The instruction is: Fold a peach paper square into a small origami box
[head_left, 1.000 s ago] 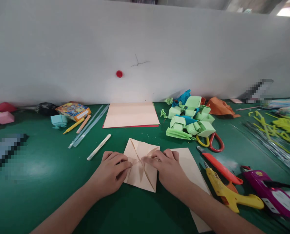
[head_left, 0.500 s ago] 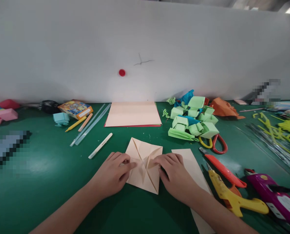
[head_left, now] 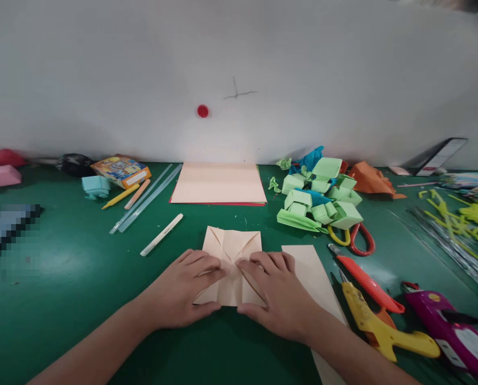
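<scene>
A peach square of creased paper (head_left: 230, 251) lies on the green table (head_left: 82, 299) in front of me. My left hand (head_left: 182, 291) grips its left side, fingers curled on top and thumb under the near edge. My right hand (head_left: 277, 291) grips its right side the same way. The fingertips of both hands meet at the paper's middle, where the creases cross. A second peach sheet (head_left: 315, 278) lies flat under my right wrist.
A stack of peach sheets (head_left: 218, 183) lies at the back. Green folded paper pieces (head_left: 323, 198), scissors (head_left: 353, 235), an orange cutter (head_left: 367, 278), a yellow glue gun (head_left: 383, 326) and a purple one (head_left: 451, 326) are on the right. A white stick (head_left: 161, 234), clear rods (head_left: 146, 198) and a small box (head_left: 120, 170) lie left.
The paper has turned from a diamond slant to lie square to me. Both hands slid toward its middle and near edge, thumbs now tucked under that edge.
</scene>
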Demonstrator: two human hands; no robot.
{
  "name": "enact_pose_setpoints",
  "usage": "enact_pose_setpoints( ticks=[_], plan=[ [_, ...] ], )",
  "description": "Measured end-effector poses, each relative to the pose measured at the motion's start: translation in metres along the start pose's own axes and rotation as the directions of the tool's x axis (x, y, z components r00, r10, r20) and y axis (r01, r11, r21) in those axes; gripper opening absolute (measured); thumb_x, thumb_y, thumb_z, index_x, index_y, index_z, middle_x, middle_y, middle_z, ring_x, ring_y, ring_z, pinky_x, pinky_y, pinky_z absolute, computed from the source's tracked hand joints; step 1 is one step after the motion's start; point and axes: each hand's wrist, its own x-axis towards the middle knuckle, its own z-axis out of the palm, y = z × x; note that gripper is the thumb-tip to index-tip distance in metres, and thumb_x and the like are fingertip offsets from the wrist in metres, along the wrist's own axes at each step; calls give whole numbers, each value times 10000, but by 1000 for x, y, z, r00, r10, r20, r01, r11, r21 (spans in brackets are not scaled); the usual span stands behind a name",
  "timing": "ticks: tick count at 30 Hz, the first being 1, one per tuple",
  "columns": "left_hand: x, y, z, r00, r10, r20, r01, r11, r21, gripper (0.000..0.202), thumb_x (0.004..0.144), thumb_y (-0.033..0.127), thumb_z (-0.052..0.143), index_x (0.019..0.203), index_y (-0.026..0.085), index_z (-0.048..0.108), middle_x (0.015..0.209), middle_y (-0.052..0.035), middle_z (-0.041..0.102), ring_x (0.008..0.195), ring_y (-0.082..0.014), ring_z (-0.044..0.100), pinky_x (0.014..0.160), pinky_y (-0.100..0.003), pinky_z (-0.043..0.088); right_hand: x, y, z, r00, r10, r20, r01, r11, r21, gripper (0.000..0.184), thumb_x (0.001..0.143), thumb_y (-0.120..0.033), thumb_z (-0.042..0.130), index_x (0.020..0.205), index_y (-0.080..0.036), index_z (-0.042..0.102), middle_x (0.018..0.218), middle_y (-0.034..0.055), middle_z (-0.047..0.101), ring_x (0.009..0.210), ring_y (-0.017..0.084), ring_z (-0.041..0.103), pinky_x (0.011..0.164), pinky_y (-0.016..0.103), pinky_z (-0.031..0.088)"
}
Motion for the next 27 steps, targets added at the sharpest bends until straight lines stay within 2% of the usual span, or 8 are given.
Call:
enact_pose_setpoints(
  ticks=[3,6,9,12,18,23,27],
  plan=[
    [0,-1,-1,1000,11,11,-11,1000,6,493,901,486,696,1349,293,630,1310,-67,676,1209,-285,597,1027,-425,426,-4,3,4,1000,-23,11,23,999,-30,748,848,-669,683,1455,-276,489,1417,112,544,1246,360,447,1053,552,282],
    [0,-2,-1,999,31,27,-31,1000,1,544,883,563,701,1351,296,632,1349,-63,675,1203,-277,614,1025,-426,413,-6,5,5,1000,-21,21,22,999,-42,750,860,-652,680,1483,-287,473,1458,110,527,1285,366,433,1069,547,304],
    [-1,-2,2,996,76,-38,-75,996,40,430,934,478,675,1304,260,654,1341,-53,696,1210,-256,635,1044,-421,413,-5,8,1,998,-41,39,43,998,-46,663,899,-580,672,1466,-284,499,1456,105,545,1289,351,449,1066,519,333],
    [-1,-3,5,979,180,-98,-172,982,85,312,999,372,614,1263,213,663,1292,-59,729,1204,-225,662,1071,-396,438,-4,10,-6,996,-70,50,72,997,-40,597,902,-495,694,1434,-280,529,1442,96,567,1262,333,479,1075,524,320],
    [1,1,2,942,296,-161,-284,954,91,212,997,288,616,1174,195,688,1181,-69,774,1142,-212,710,1008,-371,550,-7,12,-11,994,-88,65,90,996,-20,651,882,-405,696,1488,-302,483,1483,92,546,1296,346,448,1096,571,269],
    [1,4,-1,935,298,-193,-301,953,12,125,951,172,656,1056,214,709,1018,-34,802,981,-191,751,904,-343,605,-7,11,-13,988,-126,87,127,992,-4,682,819,-433,751,1460,-374,523,1518,65,511,1325,373,419,1093,594,261],
    [2,1,-1,933,267,-243,-300,947,-113,145,944,168,669,1079,207,701,970,-45,801,926,-183,761,841,-316,627,-9,11,-12,984,-163,72,164,986,-6,681,830,-450,739,1467,-387,510,1586,20,453,1401,379,347,1151,602,160]
  ],
)
